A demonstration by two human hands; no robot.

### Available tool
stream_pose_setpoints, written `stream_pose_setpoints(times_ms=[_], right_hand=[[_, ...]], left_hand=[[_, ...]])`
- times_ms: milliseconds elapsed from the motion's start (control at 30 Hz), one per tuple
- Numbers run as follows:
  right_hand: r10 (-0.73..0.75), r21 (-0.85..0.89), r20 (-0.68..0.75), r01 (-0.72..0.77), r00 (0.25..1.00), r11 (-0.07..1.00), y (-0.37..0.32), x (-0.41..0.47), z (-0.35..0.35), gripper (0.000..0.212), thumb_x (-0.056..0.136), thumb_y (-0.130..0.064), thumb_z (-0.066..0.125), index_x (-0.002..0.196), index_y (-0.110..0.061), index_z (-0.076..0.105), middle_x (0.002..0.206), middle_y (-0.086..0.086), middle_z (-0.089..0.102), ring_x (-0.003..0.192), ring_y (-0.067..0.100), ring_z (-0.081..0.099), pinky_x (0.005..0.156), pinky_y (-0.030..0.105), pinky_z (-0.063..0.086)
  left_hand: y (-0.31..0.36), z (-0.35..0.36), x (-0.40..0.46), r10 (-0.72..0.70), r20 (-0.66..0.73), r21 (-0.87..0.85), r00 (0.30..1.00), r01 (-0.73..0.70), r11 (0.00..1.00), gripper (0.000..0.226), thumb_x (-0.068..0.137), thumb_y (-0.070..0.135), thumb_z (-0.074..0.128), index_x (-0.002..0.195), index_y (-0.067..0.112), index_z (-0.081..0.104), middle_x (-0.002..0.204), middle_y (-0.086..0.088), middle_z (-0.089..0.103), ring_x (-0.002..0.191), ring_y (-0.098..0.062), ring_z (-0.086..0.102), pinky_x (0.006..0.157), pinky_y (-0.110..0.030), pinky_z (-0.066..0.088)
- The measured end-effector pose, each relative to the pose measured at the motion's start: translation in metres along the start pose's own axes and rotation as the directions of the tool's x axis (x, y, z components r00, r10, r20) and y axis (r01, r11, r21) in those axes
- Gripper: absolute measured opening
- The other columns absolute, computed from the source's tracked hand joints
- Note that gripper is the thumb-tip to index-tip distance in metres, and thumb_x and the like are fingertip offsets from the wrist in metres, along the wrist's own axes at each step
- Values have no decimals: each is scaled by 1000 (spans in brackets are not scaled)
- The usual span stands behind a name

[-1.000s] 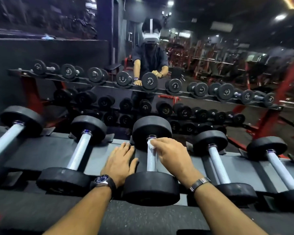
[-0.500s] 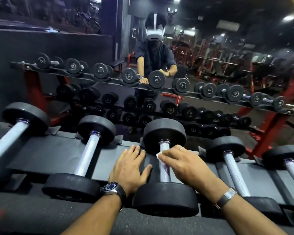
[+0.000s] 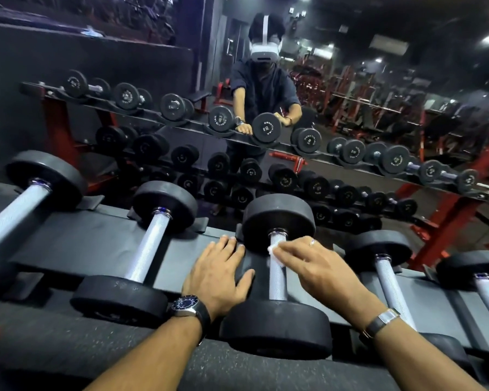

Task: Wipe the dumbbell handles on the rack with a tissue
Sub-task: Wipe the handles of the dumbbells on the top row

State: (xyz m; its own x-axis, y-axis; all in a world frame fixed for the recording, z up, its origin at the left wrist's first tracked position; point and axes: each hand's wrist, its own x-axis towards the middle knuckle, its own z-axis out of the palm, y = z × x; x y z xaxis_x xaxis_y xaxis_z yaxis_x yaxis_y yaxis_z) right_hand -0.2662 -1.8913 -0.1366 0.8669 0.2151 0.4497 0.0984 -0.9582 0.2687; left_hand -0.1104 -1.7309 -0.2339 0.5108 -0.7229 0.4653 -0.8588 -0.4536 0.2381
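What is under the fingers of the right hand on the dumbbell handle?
A white tissue shows beside the fingers of the right hand, pressed on the dumbbell handle. Most of the tissue is covered by the fingers.

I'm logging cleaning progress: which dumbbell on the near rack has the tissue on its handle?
The middle dumbbell, third from left: the right hand holds the white tissue against its handle. The other handles are bare.

The right hand [image 3: 316,266] pinches a white tissue [image 3: 272,251] against the far end of a dumbbell handle [image 3: 277,273], just below the black weight head [image 3: 278,221]. Just left of it, the left hand [image 3: 216,275] lies flat on the rack [image 3: 96,241], thumb toward the handle.
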Motion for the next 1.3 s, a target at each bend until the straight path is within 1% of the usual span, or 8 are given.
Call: stream_pose_setpoints(times_ms=[67, 200, 300, 433, 533, 667, 800, 1300], right_hand=[[-110, -11, 24, 110, 994, 994, 0, -2, -2, 39, 92, -2, 41, 121, -10, 66, 116, 0, 63, 92, 22, 59, 62, 27, 51], [49, 15, 22, -49, 999, 999, 6, 5, -2, 43, 87, -5, 40, 121, -17, 62, 115, -3, 61, 89, 25, 60, 47, 34, 52], [-126, -44, 78, 130, 989, 991, 3, 5, -3, 41, 91, -5, 41, 122, -12, 66, 116, 0, 64, 93, 22, 59, 54, 26, 50], [23, -3, 66, -23, 998, 1000, 8, 8, -3, 45, 86, -4, 38, 121, -14, 65, 115, 1, 64, 90, 27, 61, 47, 31, 51], [-155, -16, 95, 157, 983, 987, 6, 6, -1, 38, 94, -6, 40, 121, -11, 66, 117, 1, 64, 96, 24, 59, 57, 30, 54], [6, 28, 56, -7, 998, 1000, 11, 3, -2, 43, 90, -6, 38, 123, -17, 63, 118, -3, 63, 87, 23, 57, 49, 34, 53], [-212, 28, 66, 211, 975, 977, 0, 1, -7, 37, 93, -4, 42, 118, -13, 68, 113, -1, 66, 82, 22, 57, 62, 28, 51], [-193, 217, 174, 153, 966, 964, -2, -5, -25, 29, 95, -19, 49, 114, -28, 69, 108, -7, 65, 85, 16, 59, 63, 29, 52]], left_hand=[[0, -1, 0, -1, -3, 2, 1000, 1, 1000, 66, 89, 57, 41, 135, 14, 61, 140, -7, 58, 139, -26, 45, 117, -43, 33], [1, -2, -1, -5, -2, 11, 1000, 5, 1000, 65, 89, 56, 41, 133, 14, 62, 139, -7, 59, 138, -25, 46, 116, -42, 33], [1, -4, -1, -3, -2, 7, 1000, 3, 1000, 64, 89, 56, 42, 134, 14, 61, 139, -6, 59, 138, -25, 46, 116, -42, 33], [1, -3, 0, -7, -12, 12, 1000, 8, 1000, 62, 88, 54, 45, 129, 13, 64, 135, -7, 62, 134, -27, 50, 113, -43, 38], [1, -2, 0, -6, -9, 1, 1000, 6, 1000, 63, 88, 55, 45, 131, 12, 63, 136, -8, 61, 135, -27, 49, 113, -44, 38], [1, -1, -1, -13, -6, 4, 1000, 13, 1000, 64, 88, 55, 44, 133, 13, 62, 139, -7, 59, 136, -26, 47, 115, -42, 35], [1, -3, -1, -7, -1, 18, 1000, 7, 1000, 63, 89, 55, 44, 134, 13, 61, 139, -7, 59, 137, -26, 47, 115, -41, 34], [2, -5, -1, -11, 22, 7, 1000, 10, 1000, 65, 90, 55, 40, 137, 13, 59, 143, -8, 56, 139, -26, 44, 118, -41, 30]])
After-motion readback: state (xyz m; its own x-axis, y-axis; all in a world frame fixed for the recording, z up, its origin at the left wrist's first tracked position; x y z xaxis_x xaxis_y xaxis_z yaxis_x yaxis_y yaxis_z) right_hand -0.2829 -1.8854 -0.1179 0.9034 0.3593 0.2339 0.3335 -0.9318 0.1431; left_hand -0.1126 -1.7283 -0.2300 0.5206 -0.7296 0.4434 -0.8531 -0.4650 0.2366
